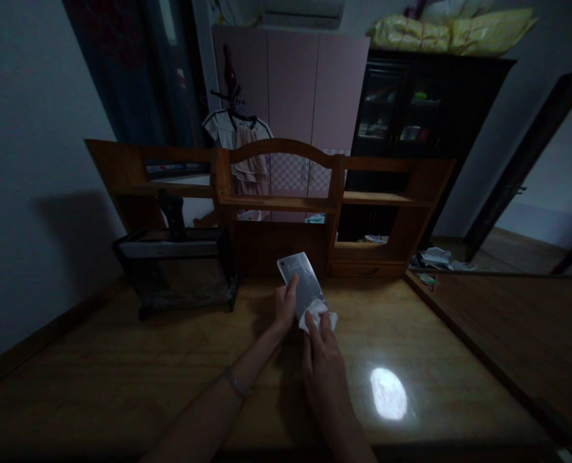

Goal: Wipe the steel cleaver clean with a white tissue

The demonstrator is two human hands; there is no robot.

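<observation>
A flat grey tablet (304, 275), or a large phone, is held tilted above the wooden desk (209, 373), with a small dark camera spot at its upper left corner. My left hand (286, 303) grips its left edge, thumb lying over the face turned toward me. My right hand (322, 344) pinches a crumpled white tissue (317, 310) and presses it on the lower end of the tablet. The tissue covers that lower end. A bracelet (238, 384) circles my left wrist.
A wooden shelf unit (276, 202) rises along the desk's back edge. At the left stands a dark-framed box-like object (177, 270) with an upright black part. A bright light reflection lies on the desk at right. Behind are a pink wardrobe (293, 90) and a black cabinet (411, 109).
</observation>
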